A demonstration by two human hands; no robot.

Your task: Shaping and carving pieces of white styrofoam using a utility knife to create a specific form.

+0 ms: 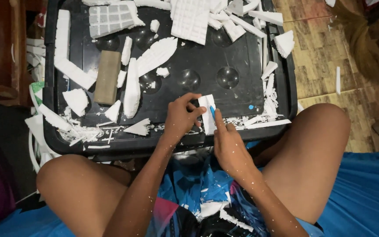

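My left hand (181, 116) pinches a small white foam block (207, 115) and holds it upright on the black plastic lid (237, 94). My right hand (230, 147) grips a blue-handled cutter (212, 112), its index finger stretched along the tool, which presses against the right face of the block. Thin white foam shavings lie around the block on the lid's near edge.
Several white foam offcuts, gridded slabs (191, 19) and a long pointed piece (156, 55) litter the lid. A brown sanding block (107, 77) lies at the left. My bare knees flank the lid above a blue cloth (365, 193). A wooden floor (325, 57) shows at the right.
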